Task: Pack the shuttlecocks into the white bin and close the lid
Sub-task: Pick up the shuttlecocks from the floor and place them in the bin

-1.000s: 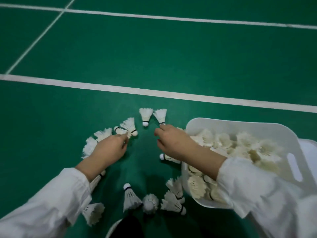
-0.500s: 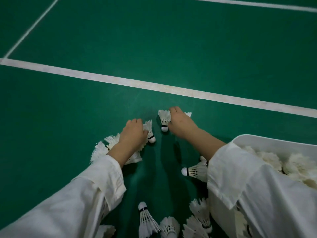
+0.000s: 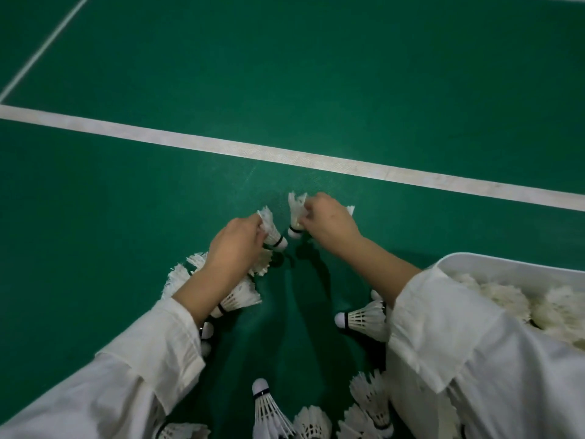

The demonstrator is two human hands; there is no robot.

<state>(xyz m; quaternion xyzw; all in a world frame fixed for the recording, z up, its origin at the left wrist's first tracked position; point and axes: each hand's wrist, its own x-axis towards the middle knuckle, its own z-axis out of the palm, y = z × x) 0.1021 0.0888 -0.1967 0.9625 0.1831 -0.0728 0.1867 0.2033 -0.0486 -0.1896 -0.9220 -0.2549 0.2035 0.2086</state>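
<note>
While both hands work the floor just ahead of the knees, each is closed on a shuttle: left hand (image 3: pixel 235 245) pinches one (image 3: pixel 272 231) by the feathers, cork down-right; right hand (image 3: pixel 329 221) clamps another (image 3: pixel 296 213), cork pointing down, with more feathers poking out past its knuckles. Whether the right holds a second one, can't tell.

Shuttles are white feather type, white cork, black band at the base; feathers look frayed. Loose ones: a cluster (image 3: pixel 240 296) under and beside the left forearm, one on its side (image 3: pixel 364 318) by the right sleeve with cork pointing left, several more (image 3: pixel 269 410) along the bottom edge, one of them cork up.

Bin (image 3: pixel 506 274) is white plastic, at right, partly hidden by the right sleeve (image 3: pixel 474 343); open top, piled with shuttles (image 3: pixel 506 299). Lid not visible.

Floor (image 3: pixel 285 74) is green court mat, slightly textured. Wide white line (image 3: pixel 253 150) crosses left to right just beyond the hands; a thinner one (image 3: pixel 47 45) runs diagonally at top left. Lighting is dim.
</note>
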